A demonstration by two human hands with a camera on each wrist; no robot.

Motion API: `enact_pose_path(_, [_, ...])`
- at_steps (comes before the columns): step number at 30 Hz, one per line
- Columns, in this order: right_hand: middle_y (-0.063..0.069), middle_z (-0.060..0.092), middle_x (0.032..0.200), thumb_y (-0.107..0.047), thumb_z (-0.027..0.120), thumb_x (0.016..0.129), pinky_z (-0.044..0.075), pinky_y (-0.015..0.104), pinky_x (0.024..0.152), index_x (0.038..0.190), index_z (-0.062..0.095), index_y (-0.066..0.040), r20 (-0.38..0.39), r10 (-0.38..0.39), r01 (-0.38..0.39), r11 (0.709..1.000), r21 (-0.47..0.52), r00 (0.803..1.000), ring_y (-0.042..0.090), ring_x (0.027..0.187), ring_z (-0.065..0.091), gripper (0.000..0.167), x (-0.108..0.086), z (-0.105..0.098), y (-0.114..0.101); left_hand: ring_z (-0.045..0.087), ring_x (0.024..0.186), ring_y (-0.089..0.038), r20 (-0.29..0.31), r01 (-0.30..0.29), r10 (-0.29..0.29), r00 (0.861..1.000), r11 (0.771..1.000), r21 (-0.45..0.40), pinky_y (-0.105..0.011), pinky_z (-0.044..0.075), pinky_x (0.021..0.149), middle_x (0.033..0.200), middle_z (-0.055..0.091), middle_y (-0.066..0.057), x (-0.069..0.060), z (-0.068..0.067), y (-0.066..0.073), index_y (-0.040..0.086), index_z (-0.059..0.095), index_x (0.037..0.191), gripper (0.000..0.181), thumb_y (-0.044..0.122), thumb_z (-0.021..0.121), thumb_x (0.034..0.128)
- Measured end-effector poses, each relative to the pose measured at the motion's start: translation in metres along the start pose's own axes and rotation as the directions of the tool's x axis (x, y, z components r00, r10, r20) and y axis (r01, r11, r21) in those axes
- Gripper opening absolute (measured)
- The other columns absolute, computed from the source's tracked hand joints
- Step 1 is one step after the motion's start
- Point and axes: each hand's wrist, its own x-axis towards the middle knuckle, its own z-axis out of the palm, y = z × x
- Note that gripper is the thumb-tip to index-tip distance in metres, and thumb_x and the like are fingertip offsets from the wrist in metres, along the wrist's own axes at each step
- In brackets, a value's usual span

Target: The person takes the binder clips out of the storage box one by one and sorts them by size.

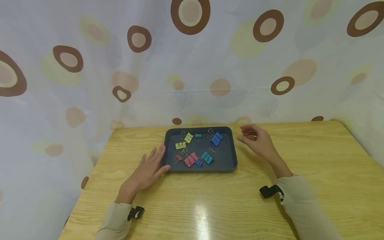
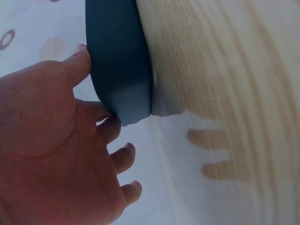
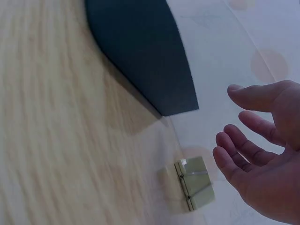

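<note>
Left hand (image 1: pixel 147 172) against tray (image 1: pixel 224 160) (dark grey)

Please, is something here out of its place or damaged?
In the right wrist view, one yellow clip sits outside the tray, on the table near the right hand. It looks odd because the other visible clips lie inside the tray. No damage stands out.

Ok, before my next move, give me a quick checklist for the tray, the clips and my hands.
1. Tray flat on the table: ok.
2. Left hand at the tray's left edge: ok.
3. Right hand free: ok, it holds nothing, to the right of the tray.
4. Every clip inside the tray: not ok, the right wrist view shows a yellow clip outside it.
5. Small blue clip unhooked from the large pink clip: cannot tell, they lie too close.
</note>
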Motion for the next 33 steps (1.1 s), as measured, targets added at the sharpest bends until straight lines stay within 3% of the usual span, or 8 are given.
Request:
enact_pose_path(4, [0.023, 0.062, 0.128, -0.012, 0.075, 0.095, 0.052, 0.047, 0.099, 0.133, 0.060, 0.003, 0.013, -0.010, 0.011, 1.000, -0.015, 1.000, 0.036, 0.116, 0.061, 0.043, 0.000, 0.012, -0.008, 0.010, 0.156, -0.040, -0.003, 0.000, 0.000, 1.000, 1.000, -0.002, -0.069, 0.006, 0.119, 0.171, 0.010, -0.009, 0.001, 0.000, 0.001, 0.005, 0.012, 0.165, 0.077, 0.045, 0.046, 0.1091])
enact_pose_path(6, [0.023, 0.062, 0.128, -0.012, 0.076, 0.095, 0.051, 0.052, 0.100, 0.134, 0.060, 0.003, 0.017, -0.014, 0.014, 0.999, -0.029, 1.000, 0.037, 0.116, 0.061, 0.045, 0.000, 0.018, -0.011, 0.011, 0.156, -0.040, -0.007, -0.003, 0.003, 1.000, 1.000, 0.000, -0.069, 0.006, 0.119, 0.171, 0.011, -0.009, 0.001, 0.000, 0.001, 0.005, 0.012, 0.165, 0.077, 0.045, 0.046, 0.1091])
enact_pose_path(13, [0.026, 0.061, 0.131, -0.007, 0.075, 0.094, 0.049, 0.053, 0.104, 0.135, 0.059, 0.005, 0.056, -0.020, 0.021, 1.000, -0.019, 0.998, 0.040, 0.120, 0.059, 0.045, 0.001, 0.034, -0.021, 0.011, 0.156, -0.040, -0.014, -0.008, 0.008, 1.000, 1.000, 0.008, -0.070, 0.006, 0.119, 0.171, 0.010, -0.010, -0.001, 0.002, -0.001, 0.005, 0.011, 0.165, 0.077, 0.046, 0.045, 0.1091])
enact_pose_path(17, [0.026, 0.063, 0.126, -0.003, 0.077, 0.092, 0.048, 0.055, 0.103, 0.132, 0.061, 0.006, 0.051, -0.096, 0.101, 0.989, -0.107, 0.994, 0.042, 0.115, 0.062, 0.044, 0.004, 0.043, -0.022, 0.011, 0.156, -0.040, -0.020, -0.009, 0.009, 1.000, 1.000, 0.008, -0.069, 0.007, 0.119, 0.171, 0.011, -0.009, -0.002, 0.003, -0.001, 0.006, 0.011, 0.165, 0.077, 0.046, 0.045, 0.1092])
enact_pose_path(23, [0.025, 0.066, 0.117, -0.002, 0.080, 0.088, 0.050, 0.056, 0.096, 0.125, 0.064, 0.008, 0.037, -0.190, 0.193, 0.950, -0.247, 0.981, 0.040, 0.106, 0.064, 0.042, 0.010, 0.055, -0.019, 0.011, 0.156, -0.040, -0.012, -0.006, 0.007, 1.000, 1.000, 0.005, -0.068, 0.008, 0.120, 0.171, 0.011, -0.010, -0.001, 0.002, -0.002, 0.005, 0.011, 0.165, 0.077, 0.046, 0.045, 0.1092])
enact_pose_path(28, [0.023, 0.067, 0.114, -0.004, 0.082, 0.086, 0.050, 0.056, 0.091, 0.122, 0.066, 0.007, 0.016, -0.216, 0.209, 0.924, -0.319, 0.976, 0.039, 0.103, 0.065, 0.041, 0.018, 0.059, -0.022, 0.011, 0.156, -0.039, -0.010, -0.008, 0.008, 1.000, 1.000, 0.001, -0.068, 0.008, 0.120, 0.171, 0.011, -0.009, -0.001, 0.001, -0.001, 0.006, 0.011, 0.165, 0.077, 0.046, 0.046, 0.1091])
enact_pose_path(33, [0.025, 0.067, 0.116, -0.006, 0.082, 0.087, 0.053, 0.054, 0.091, 0.124, 0.065, 0.008, 0.097, -0.188, 0.209, 0.918, -0.337, 0.977, 0.040, 0.105, 0.066, 0.043, 0.027, 0.064, -0.021, 0.011, 0.156, -0.039, -0.005, -0.008, 0.008, 1.000, 1.000, 0.002, -0.068, 0.008, 0.120, 0.171, 0.011, -0.010, -0.001, 0.001, -0.001, 0.006, 0.012, 0.165, 0.077, 0.046, 0.045, 0.1091])
